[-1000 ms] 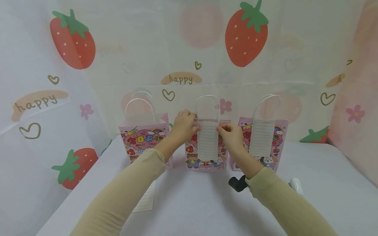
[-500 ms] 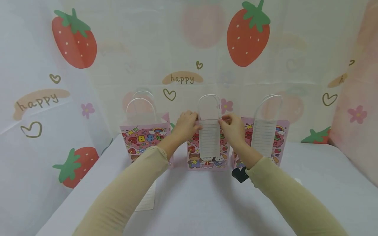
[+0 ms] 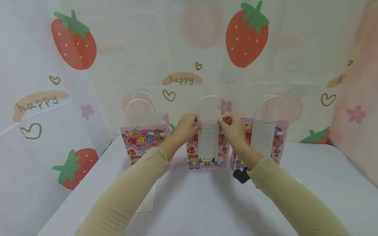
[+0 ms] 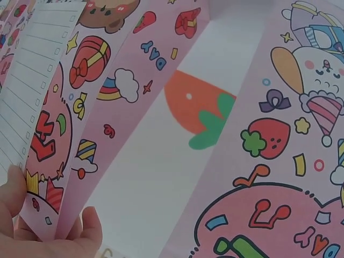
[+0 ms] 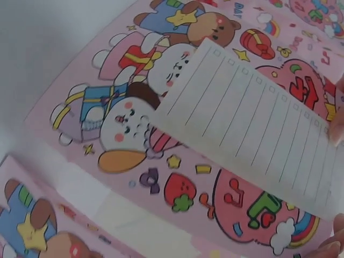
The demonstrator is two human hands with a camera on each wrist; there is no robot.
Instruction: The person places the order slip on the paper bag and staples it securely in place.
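Observation:
A pink cartoon gift bag (image 3: 193,165) stands upright in the middle, with a lined paper slip (image 3: 208,141) hanging down its front from the top rim. My left hand (image 3: 186,126) pinches slip and rim together at the left top corner. The left wrist view shows the thumb (image 4: 13,188) on the paper (image 4: 32,70) and fingers (image 4: 91,226) behind the bag's edge. At the right top corner my right hand (image 3: 234,129) pinches the slip and rim between thumb and forefinger. Only its fingertips (image 5: 333,242) show at the right wrist view's edge, beside the slip (image 5: 236,118).
Matching gift bags stand to the left (image 3: 144,131) and to the right; the right bag (image 3: 280,131) has a lined slip (image 3: 263,137) on its front. Another lined sheet (image 3: 147,201) lies on the white table (image 3: 189,203), partly under my left forearm. A strawberry-print curtain (image 3: 141,49) hangs behind.
The slip has shifted slightly up on the middle bag. My right hand has risen a little to the rim, its forearm now covering most of a white object on the table.

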